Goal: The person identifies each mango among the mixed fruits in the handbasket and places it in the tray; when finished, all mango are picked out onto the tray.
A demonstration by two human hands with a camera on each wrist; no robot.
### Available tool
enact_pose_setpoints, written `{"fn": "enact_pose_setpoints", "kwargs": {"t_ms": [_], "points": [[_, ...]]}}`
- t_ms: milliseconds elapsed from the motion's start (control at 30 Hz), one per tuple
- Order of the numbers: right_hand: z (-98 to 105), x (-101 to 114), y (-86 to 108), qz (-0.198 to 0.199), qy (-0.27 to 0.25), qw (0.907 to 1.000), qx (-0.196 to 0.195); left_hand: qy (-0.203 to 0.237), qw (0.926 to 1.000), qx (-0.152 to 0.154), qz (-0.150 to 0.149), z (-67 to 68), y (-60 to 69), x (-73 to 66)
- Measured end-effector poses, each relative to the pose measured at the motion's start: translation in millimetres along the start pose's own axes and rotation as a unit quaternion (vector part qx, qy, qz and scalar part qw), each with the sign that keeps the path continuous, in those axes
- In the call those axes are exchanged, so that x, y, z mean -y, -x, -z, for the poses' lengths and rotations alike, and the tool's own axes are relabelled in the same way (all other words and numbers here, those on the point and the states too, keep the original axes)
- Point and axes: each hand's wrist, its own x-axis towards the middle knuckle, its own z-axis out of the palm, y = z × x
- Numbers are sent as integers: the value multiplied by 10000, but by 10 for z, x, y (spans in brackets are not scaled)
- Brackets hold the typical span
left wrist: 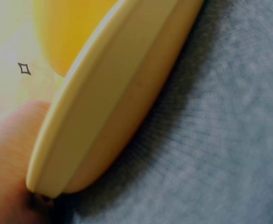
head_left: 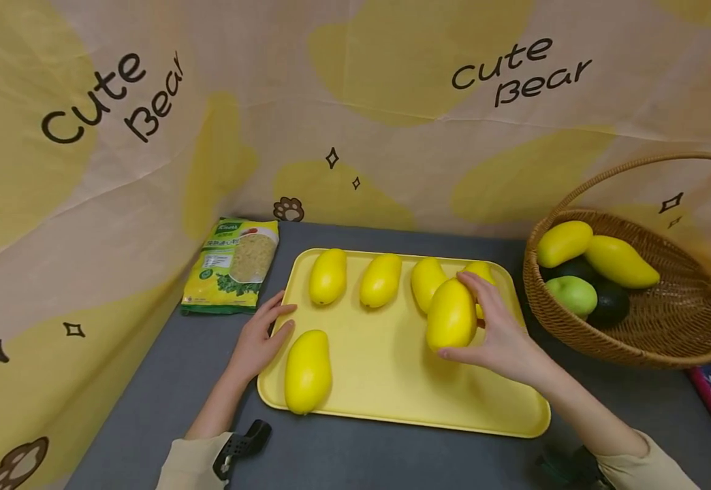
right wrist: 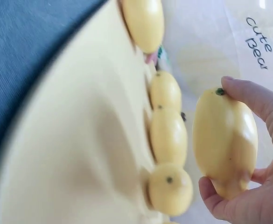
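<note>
**Held mango (head_left: 451,316) over tray (head_left: 380,364)**

Tray front left: loose mango (head_left: 308,373). Tray left rim: left hand (head_left: 265,342), fingers extended. Above tray right half: right hand (head_left: 505,340), grasping the held mango. Likely step: placement; lowering calls for clearance from the rear mangoes (head_left: 381,280).

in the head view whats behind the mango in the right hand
Two other mangoes on the yellow tray, partly visible. The held mango and the right hand cover the rest of them.
</note>
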Motion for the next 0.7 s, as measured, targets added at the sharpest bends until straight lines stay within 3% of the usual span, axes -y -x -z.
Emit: {"fn": "enact_pose_setpoints", "kwargs": {"t_ms": [200,367,700], "points": [[-367,0,37,-89,-246,9988,420,52,10000,32,74,-6,0,1],[-633,37,42,156,-36,9982,578,66,9999,54,101,-2,-1,4],[-943,188,12,284,-87,9935,1100,106,9999,44,78,2,1,-12]]}}
